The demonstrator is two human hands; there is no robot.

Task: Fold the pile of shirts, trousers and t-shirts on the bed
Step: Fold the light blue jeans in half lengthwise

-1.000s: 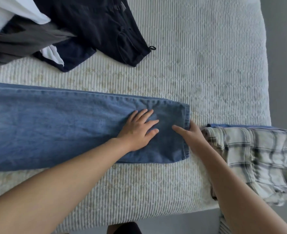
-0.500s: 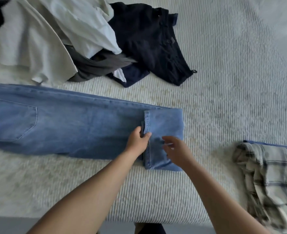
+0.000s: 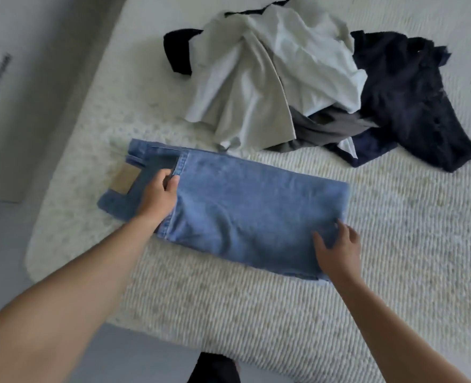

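head cam: single view | worn high, facing forward and down over bed [image 3: 394, 272] | close range, forearms enter from bottom edge | left hand [image 3: 159, 194] and right hand [image 3: 336, 252] mid-frame | wide-angle, edges blurred

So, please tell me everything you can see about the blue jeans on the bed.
The blue jeans are light-washed denim, folded over once, with the hems lying near the waistband. A tan patch and a belt loop show at that end. They lie flat on the white bed, near the unfolded pile. The left hand grips the hem edge; the right hand rests on the fold end.
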